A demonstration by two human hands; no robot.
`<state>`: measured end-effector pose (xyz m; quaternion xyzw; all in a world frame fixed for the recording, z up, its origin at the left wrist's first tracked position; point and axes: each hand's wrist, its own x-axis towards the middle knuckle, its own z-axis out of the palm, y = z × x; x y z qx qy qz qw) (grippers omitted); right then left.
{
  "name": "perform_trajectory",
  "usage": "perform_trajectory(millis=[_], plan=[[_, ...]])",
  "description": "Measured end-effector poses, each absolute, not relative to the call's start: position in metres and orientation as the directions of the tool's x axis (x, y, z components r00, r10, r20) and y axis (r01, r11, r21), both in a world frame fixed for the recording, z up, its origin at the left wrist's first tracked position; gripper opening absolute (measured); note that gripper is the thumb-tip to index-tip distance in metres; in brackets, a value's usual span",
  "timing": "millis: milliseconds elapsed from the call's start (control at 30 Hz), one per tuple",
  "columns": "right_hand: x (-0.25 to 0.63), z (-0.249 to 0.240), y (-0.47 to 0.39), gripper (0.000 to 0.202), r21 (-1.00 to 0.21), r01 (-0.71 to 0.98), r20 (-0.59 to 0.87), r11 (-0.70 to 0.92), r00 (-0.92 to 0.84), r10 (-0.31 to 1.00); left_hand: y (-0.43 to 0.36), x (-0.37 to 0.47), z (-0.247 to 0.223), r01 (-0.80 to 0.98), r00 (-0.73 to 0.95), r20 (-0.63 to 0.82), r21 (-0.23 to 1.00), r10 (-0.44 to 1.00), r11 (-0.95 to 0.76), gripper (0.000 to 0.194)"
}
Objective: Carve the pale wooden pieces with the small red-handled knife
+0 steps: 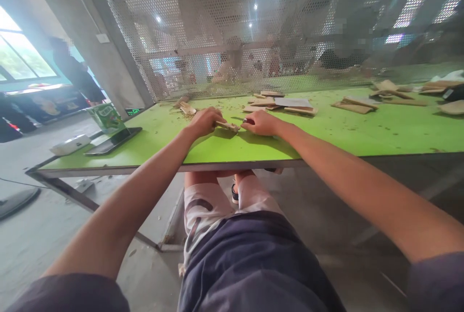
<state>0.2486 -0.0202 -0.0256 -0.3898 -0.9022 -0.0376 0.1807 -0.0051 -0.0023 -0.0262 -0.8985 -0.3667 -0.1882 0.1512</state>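
Observation:
Over the green table top, the fingers of my left hand [206, 122] are closed on a small, pale, rough-edged piece of wood [228, 127]. Its free end points right, toward my right hand [264, 123]. That hand is wrapped round what looks like a small knife [237, 118], whose thin blade sticks out to the left just behind the wood. Most of its handle is hidden by the fingers. Small chips and another light wood piece [187, 108] lie beyond my left hand.
Flat wooden pieces [263, 102] lie at the back middle, with more [355, 105] to the right. A green box [106, 118], a dark tablet-like slab [115, 141] and a white box [70, 144] stand left. A perforated metal screen [217, 41] borders the table's back; a person [74, 72] stands far left.

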Motion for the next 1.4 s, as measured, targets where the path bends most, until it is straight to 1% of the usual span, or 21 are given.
perform_trajectory(millis=[67, 100, 267, 333, 467, 633, 700, 833, 967, 1033, 1100, 1133, 1167, 1233, 1267, 1333, 1400], plan=[[0.243, -0.028, -0.021, 0.034, 0.006, 0.708, 0.344, 0.706, -0.664, 0.664, -0.001, -0.006, -0.026, 0.691, 0.704, 0.411, -0.210, 0.579, -0.692, 0.038], [0.240, -0.029, -0.022, 0.036, 0.030, 0.709, 0.331, 0.704, -0.672, 0.663, -0.001, -0.006, -0.026, 0.684, 0.714, 0.401, -0.228, 0.573, -0.693, 0.039], [0.234, -0.029, -0.028, 0.041, 0.107, 0.741, 0.312, 0.662, -0.658, 0.686, 0.000, -0.006, -0.026, 0.674, 0.728, 0.384, -0.248, 0.569, -0.696, 0.040], [0.232, -0.029, -0.030, 0.044, 0.109, 0.754, 0.304, 0.648, -0.646, 0.701, 0.000, -0.006, -0.026, 0.682, 0.722, 0.377, -0.249, 0.580, -0.688, 0.041], [0.228, -0.028, -0.034, 0.046, 0.066, 0.771, 0.263, 0.633, -0.626, 0.734, 0.000, -0.006, -0.027, 0.714, 0.693, 0.365, -0.234, 0.621, -0.660, 0.046], [0.223, -0.023, -0.038, 0.043, 0.021, 0.773, 0.226, 0.634, -0.622, 0.750, -0.002, -0.005, -0.028, 0.729, 0.683, 0.340, -0.269, 0.646, -0.630, 0.039], [0.222, -0.019, -0.041, 0.040, -0.029, 0.784, 0.176, 0.620, -0.606, 0.776, -0.003, -0.004, -0.027, 0.726, 0.687, 0.335, -0.287, 0.644, -0.625, 0.036], [0.222, -0.012, -0.047, 0.039, -0.211, 0.827, -0.028, 0.521, -0.538, 0.843, -0.004, -0.001, -0.025, 0.736, 0.677, 0.350, -0.317, 0.648, -0.598, 0.031], [0.225, -0.005, -0.048, 0.035, -0.381, 0.827, -0.151, 0.413, -0.496, 0.855, -0.006, 0.000, -0.025, 0.717, 0.697, 0.353, -0.345, 0.624, -0.606, 0.031], [0.228, -0.003, -0.045, 0.035, -0.522, 0.794, -0.277, 0.312, -0.504, 0.818, -0.007, 0.001, -0.025, 0.706, 0.708, 0.354, -0.342, 0.612, -0.620, 0.031], [0.234, -0.003, -0.041, 0.037, -0.692, 0.702, -0.421, 0.170, -0.584, 0.694, -0.008, 0.001, -0.025, 0.702, 0.712, 0.349, -0.326, 0.610, -0.633, 0.032], [0.238, -0.004, -0.039, 0.036, -0.761, 0.636, -0.419, 0.130, -0.634, 0.650, -0.008, 0.001, -0.025, 0.700, 0.714, 0.340, -0.315, 0.612, -0.641, 0.031], [0.241, -0.006, -0.037, 0.035, -0.816, 0.566, -0.363, 0.122, -0.664, 0.653, -0.008, 0.001, -0.025, 0.697, 0.717, 0.334, -0.313, 0.612, -0.645, 0.030], [0.245, -0.011, -0.036, 0.035, -0.845, 0.504, -0.222, 0.178, -0.634, 0.741, -0.007, 0.000, -0.025, 0.697, 0.717, 0.335, -0.332, 0.612, -0.635, 0.030], [0.246, -0.014, -0.037, 0.035, -0.840, 0.487, -0.130, 0.240, -0.609, 0.783, -0.006, 0.000, -0.026, 0.698, 0.716, 0.339, -0.353, 0.610, -0.623, 0.030], [0.244, -0.018, -0.038, 0.033, -0.772, 0.525, 0.018, 0.357, -0.545, 0.839, -0.005, -0.001, -0.026, 0.701, 0.712, 0.346, -0.389, 0.611, -0.597, 0.031], [0.240, -0.020, -0.039, 0.032, -0.675, 0.600, 0.094, 0.429, -0.507, 0.857, -0.004, -0.001, -0.026, 0.710, 0.703, 0.345, -0.403, 0.622, -0.578, 0.032]])
